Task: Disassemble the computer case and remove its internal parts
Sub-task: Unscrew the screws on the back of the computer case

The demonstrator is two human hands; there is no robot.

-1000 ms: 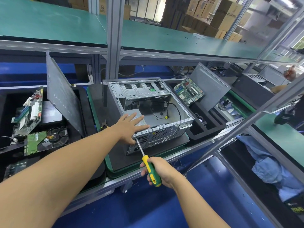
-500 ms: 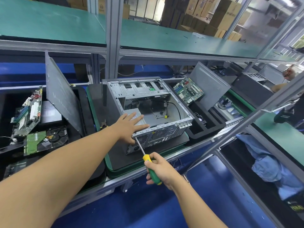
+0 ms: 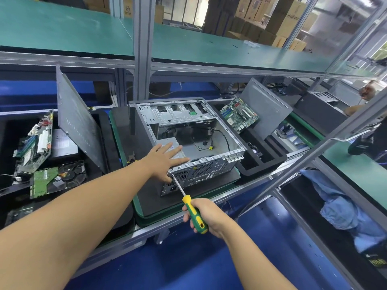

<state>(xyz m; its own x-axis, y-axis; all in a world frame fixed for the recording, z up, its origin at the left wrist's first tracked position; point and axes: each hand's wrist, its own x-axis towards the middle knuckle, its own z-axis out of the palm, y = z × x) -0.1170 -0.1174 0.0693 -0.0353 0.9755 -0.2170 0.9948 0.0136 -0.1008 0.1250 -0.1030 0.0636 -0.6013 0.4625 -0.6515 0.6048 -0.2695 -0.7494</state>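
Note:
An open grey computer case (image 3: 188, 114) lies on its side on a dark mat with a green rim (image 3: 123, 164), its rear panel facing me. My left hand (image 3: 165, 158) rests flat, fingers straight, on the power supply (image 3: 167, 143) at the case's near left corner. My right hand (image 3: 206, 214) grips a green and yellow screwdriver (image 3: 193, 212). Its tip touches the rear panel's upper left corner, just under my left hand. A black cable with a yellow plug (image 3: 211, 147) lies loose inside the case.
Left of the case a grey side panel (image 3: 77, 120) leans over a black tray holding a motherboard (image 3: 35, 141) and a hard drive (image 3: 58, 181). To the right stand another motherboard (image 3: 238, 114) and panel (image 3: 266, 109). An aluminium post (image 3: 144, 49) rises behind; a diagonal bar (image 3: 314, 151) crosses at right.
My right hand has turned slightly on the screwdriver handle, whose tip stays at the same corner. My left hand stays flat on the power supply.

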